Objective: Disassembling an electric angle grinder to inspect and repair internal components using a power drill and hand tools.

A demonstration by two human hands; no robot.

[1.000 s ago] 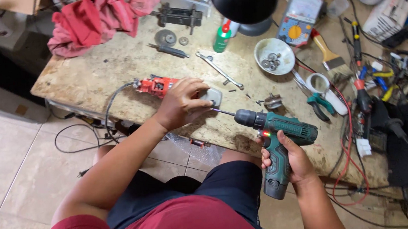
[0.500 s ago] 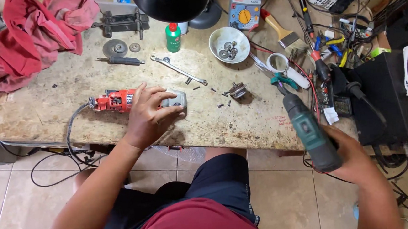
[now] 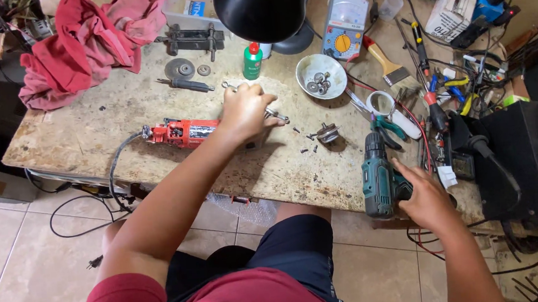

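My left hand (image 3: 245, 108) reaches across the worn worktop (image 3: 91, 138), fingers curled over a metal wrench (image 3: 228, 86) whose two ends stick out past the hand. Just below the wrist lies a red angle grinder (image 3: 179, 133); its head is hidden by my forearm. A green cordless drill (image 3: 379, 176) lies on the bench near the front edge. My right hand (image 3: 428, 200) hovers beside its handle with fingers spread, holding nothing.
Loose screws (image 3: 305, 139) and a small round part (image 3: 328, 132) lie between the hands. Behind are a white bowl of parts (image 3: 304, 66), a green bottle (image 3: 252, 61), a black lamp (image 3: 259, 6), a multimeter (image 3: 344, 35) and a red cloth (image 3: 78, 44). Tools, cables and a black box (image 3: 521, 152) crowd the right.
My right hand set the drill down on the bench and let go. My left hand left the grinder's head and moved up onto the wrench.
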